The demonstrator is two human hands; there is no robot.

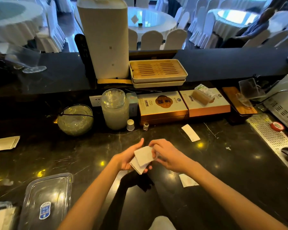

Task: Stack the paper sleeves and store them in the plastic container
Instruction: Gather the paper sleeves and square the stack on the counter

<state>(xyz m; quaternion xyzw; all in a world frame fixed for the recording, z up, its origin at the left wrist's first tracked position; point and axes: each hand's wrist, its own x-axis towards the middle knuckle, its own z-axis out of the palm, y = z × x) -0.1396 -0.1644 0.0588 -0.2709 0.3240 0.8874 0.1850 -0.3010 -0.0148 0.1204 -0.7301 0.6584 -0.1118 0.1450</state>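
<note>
Above the dark marble counter [231, 163], my left hand [128, 156] cups a small stack of white paper sleeves [142, 159] from below. My right hand [166, 155] pinches the top sleeve at its right edge. Loose sleeves lie flat on the counter: one to the far right [190, 132], one near my right forearm [187, 180], and a pile at the left edge [3, 143]. The clear plastic container's lid [47, 200] rests at the lower left; the container [2, 216], holding white paper, shows at the bottom left corner.
Along the counter's back stand a glass bowl [75, 120], a glass jar [115, 108], a small white bottle [130, 125] and two gift boxes [183, 103]. A metal perforated drip tray [271, 135] with red tape [277, 126] lies at the right.
</note>
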